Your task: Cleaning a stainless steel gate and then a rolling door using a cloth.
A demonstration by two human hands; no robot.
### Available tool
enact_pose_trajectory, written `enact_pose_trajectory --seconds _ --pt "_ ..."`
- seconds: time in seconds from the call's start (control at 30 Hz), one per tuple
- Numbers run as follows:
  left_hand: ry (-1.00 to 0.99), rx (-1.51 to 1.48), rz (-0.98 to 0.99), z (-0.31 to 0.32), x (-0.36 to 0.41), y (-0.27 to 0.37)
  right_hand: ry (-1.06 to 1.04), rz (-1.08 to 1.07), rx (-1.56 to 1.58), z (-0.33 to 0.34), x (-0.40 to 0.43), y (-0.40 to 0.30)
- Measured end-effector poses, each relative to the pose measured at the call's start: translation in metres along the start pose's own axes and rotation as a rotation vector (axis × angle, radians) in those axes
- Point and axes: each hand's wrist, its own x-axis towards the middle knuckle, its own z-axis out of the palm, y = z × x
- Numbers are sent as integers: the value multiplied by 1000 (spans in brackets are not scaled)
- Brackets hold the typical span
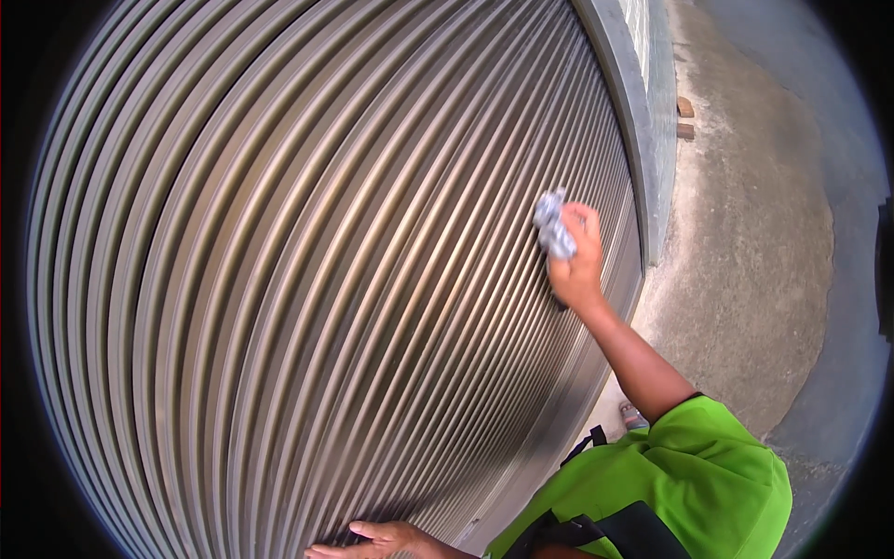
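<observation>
A large ribbed metal roller shutter (335, 265) fills most of the view before me. My right hand (578, 255) grips a crumpled white and bluish-grey cloth (555, 225) against the ribs, on the side nearer the shutter's frame; hand and cloth are slightly blurred. Something dark shows just under the wrist, too hidden to name. At the bottom edge my left hand (370, 541) rests on the ribs with its thumb and fingers apart and nothing seen in it; part of it is cut off by the picture's edge. I wear a bright green shirt with black straps.
A grey metal side frame (632, 133) borders the shutter, beside a pale wall (660, 119). Two brown blocks (685, 107) lie at the wall's foot on rough concrete ground (761, 230). A foot in a sandal (632, 416) stands near the shutter's lower edge.
</observation>
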Motion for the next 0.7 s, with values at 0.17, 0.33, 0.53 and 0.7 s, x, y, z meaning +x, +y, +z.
enact_pose_trajectory --seconds 0.17,0.33,0.53,0.7 --pt "6 -26 -5 1 -1 1 45 29 61 17 -29 -41" --pt "-22 86 197 -7 -5 -54 -287 -92 170 8 -112 -135" --pt "-128 -73 166 -33 1 -55 -166 -132 109 17 -73 -143" --pt "-219 -189 159 -50 -1 -74 37 -95 101 45 -22 -187"
